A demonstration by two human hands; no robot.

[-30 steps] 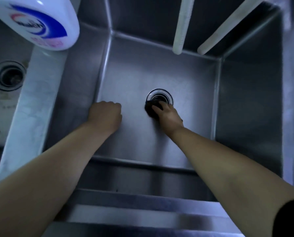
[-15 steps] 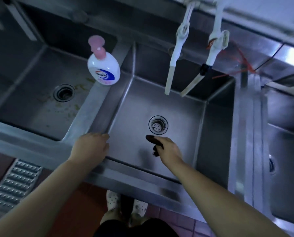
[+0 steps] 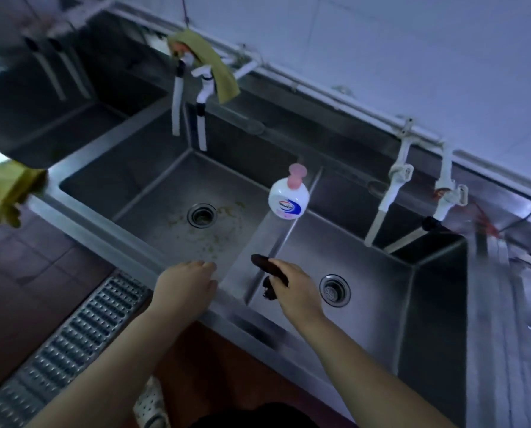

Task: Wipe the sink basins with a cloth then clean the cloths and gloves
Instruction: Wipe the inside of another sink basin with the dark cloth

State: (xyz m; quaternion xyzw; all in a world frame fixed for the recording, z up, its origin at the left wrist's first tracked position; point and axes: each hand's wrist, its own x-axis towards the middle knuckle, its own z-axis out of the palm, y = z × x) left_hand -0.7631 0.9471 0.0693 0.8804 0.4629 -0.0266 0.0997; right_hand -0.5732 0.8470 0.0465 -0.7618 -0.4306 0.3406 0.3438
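Over the right basin (image 3: 381, 273), right-hand fingers (image 3: 284, 267) grasp a dark cloth (image 3: 269, 267); left fingers (image 3: 202, 267) relaxed.

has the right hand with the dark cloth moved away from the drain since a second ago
Yes. The right hand, gripping the dark cloth, has left the drain and moved left toward the divider.

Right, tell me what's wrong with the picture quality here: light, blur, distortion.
Head view, the only one: dim with a blue cast; soft all over, with motion smear on the yellow glove at the left edge and on the taps and steel at far right; the wide lens tilts and bows the sink rim. The soap bottle and the dark cloth in the right hand read clearly enough.
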